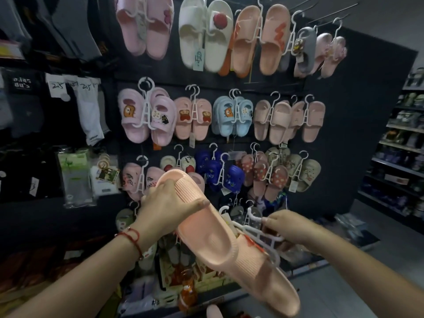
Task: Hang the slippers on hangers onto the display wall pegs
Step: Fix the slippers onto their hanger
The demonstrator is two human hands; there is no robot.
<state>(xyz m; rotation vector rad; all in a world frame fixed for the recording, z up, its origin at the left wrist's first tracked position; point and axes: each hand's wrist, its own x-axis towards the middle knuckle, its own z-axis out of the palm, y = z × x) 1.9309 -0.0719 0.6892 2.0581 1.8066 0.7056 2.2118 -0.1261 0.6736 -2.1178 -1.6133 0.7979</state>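
Note:
My left hand (pixel 168 205) grips the strap end of a peach slipper (pixel 206 232) held up in front of the display wall. A second peach slipper (pixel 268 281) with an orange mark sits lower right, on a white plastic hanger (pixel 257 230). My right hand (pixel 291 226) pinches that hanger near its hook. The black display wall (pixel 339 157) behind carries rows of slipper pairs on white hangers. Bare metal pegs (pixel 330 12) stick out at the top right.
Socks and packaged goods (pixel 75 177) hang on the left section. A matching peach pair (pixel 259 40) hangs in the top row. Store shelves (pixel 401 143) stand at the far right across a grey floor aisle. Boxes and goods lie low below the wall.

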